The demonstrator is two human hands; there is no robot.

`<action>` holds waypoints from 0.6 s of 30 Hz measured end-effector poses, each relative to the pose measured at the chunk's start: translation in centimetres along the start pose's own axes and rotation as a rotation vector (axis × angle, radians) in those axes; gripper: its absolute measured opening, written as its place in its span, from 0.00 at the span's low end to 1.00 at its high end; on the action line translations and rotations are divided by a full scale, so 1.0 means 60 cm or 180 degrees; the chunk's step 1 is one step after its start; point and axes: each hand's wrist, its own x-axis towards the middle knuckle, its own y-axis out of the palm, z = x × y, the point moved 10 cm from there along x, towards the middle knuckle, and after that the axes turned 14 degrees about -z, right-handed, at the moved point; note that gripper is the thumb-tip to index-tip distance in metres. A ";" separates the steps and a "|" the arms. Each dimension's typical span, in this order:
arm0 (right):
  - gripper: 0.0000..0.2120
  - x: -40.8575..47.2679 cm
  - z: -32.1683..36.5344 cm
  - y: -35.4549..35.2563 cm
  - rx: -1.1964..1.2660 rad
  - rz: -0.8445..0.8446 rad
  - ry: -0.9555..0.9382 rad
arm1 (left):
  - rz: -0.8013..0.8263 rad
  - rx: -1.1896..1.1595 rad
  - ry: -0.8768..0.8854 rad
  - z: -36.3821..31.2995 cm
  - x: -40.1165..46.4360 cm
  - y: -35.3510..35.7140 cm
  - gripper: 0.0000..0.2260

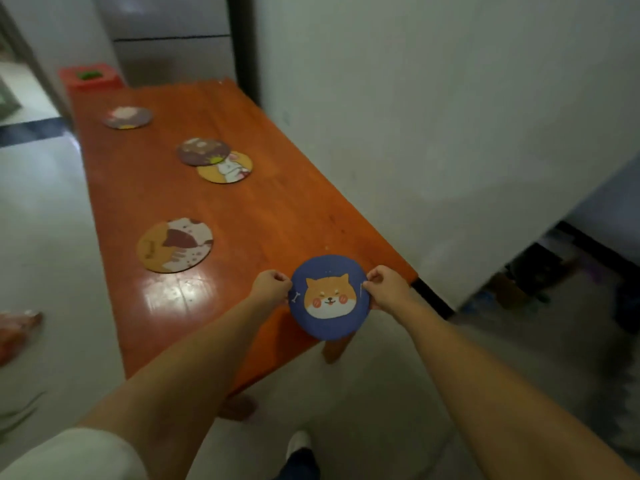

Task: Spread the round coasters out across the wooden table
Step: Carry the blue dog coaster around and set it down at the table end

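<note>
I hold a blue round coaster (329, 297) with an orange dog face over the near right corner of the wooden table (263, 216). My left hand (272, 284) pinches its left edge and my right hand (384, 287) pinches its right edge. On the table lie an orange and white coaster (175, 244) near the left edge, a brown coaster (203, 151) overlapping a yellow coaster (228, 169) in the middle, and a dark coaster (127, 117) at the far left.
A red box (90, 76) with a green thing on top stands past the table's far end. A white wall (433, 116) runs along the table's right side. Grey floor lies to the left, and my foot (298, 445) shows below.
</note>
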 end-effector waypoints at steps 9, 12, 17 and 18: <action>0.05 0.094 0.083 0.120 -0.0474 0.0638 -0.0377 | -0.0549 -0.0136 -0.0554 0.040 0.072 -0.068 0.15; 0.05 0.104 0.099 0.179 -0.0526 0.0873 -0.0399 | -0.0726 -0.0126 -0.0737 0.074 0.086 -0.092 0.17; 0.12 0.116 0.105 0.240 -0.0931 0.1133 -0.0553 | -0.0943 0.0278 -0.0840 0.113 0.101 -0.101 0.21; 0.15 0.120 0.103 0.246 -0.1046 0.1164 -0.0604 | -0.0957 0.0413 -0.0827 0.116 0.103 -0.100 0.21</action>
